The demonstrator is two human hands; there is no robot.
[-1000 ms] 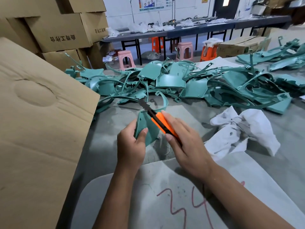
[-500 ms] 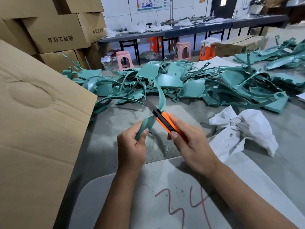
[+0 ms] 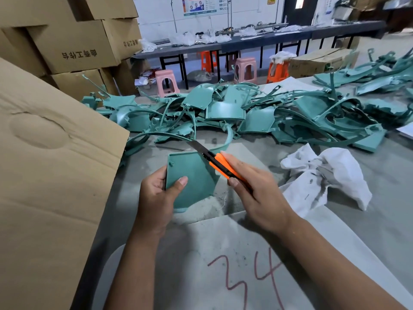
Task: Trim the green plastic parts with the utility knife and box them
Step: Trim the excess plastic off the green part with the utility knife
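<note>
Head view: While only one camera is covering this moment, every line below is drawing on it.
Left hand: the left hand [image 3: 157,195] is gripping a flat green plastic panel with a raised rim [image 3: 192,179], thumb pressing on its face and fingers curling behind its left edge.
Right hand: the right hand [image 3: 257,193] is closing round an orange utility knife with a dark blade [image 3: 220,165], the blade lying along the panel's upper right edge.
Where the panel is: it is being held up just above the grey worktable [image 3: 380,198], between both hands, near the tan cardboard box flap [image 3: 55,175] on the left.
Handling: judging by the one-handed hold, the panel is looking light and fairly stiff; gripping the side away from the blade is seeming the safest place.
Look: the panel is showing a smooth matte face, a small peg near its top left corner and a thin lip round the edge.
Waiting stock: a heap of tangled green plastic parts [image 3: 245,113] is lying further back on the table, beside a crumpled white cloth [image 3: 330,173].
</note>
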